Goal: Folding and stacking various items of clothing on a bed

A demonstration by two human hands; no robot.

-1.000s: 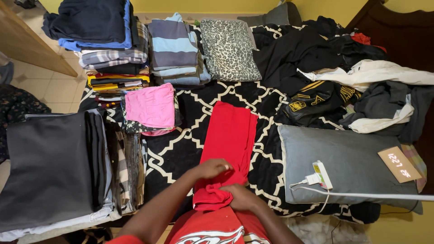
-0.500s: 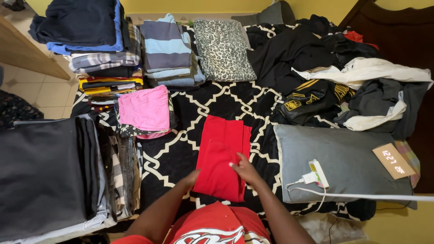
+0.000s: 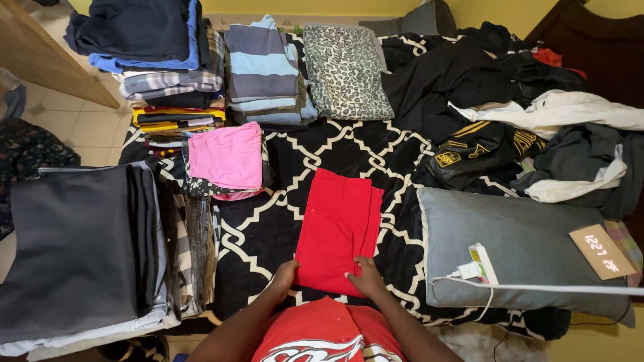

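Hands at the near edge of a folded red garment (image 3: pixel 337 231), seen from the head camera looking straight down. The garment lies flat on a bed covered by a black blanket with a white lattice pattern (image 3: pixel 335 144), roughly in the middle of the bed, folded into a tall rectangle with a second layer showing along its right side.

Left hand (image 3: pixel 284 276) rests at the garment's lower left corner, fingers curled onto the edge; whether they pinch the cloth or only press on it I cannot tell from this angle. Right hand (image 3: pixel 365 276) lies flat on the lower right part of the garment, fingers spread and open, pressing down on the fabric.

Around it, same view:
- folded pink garment (image 3: pixel 227 157) up and to the left, well apart from the red one, on top of patterned pieces
- stack of striped blue and grey tops (image 3: pixel 263 70) at the far side
- leopard-print piece (image 3: pixel 345 70) just beside that stack
- tall pile of folded clothes (image 3: pixel 161 60) at the far left corner
- dark grey folded stack (image 3: pixel 74 248) at the left edge
- grey pillow (image 3: pixel 516 251) to the right, near the red garment, carrying a white power strip (image 3: pixel 481 263) with a cable
- loose heap of black and white clothes (image 3: pixel 516 107) at the far right
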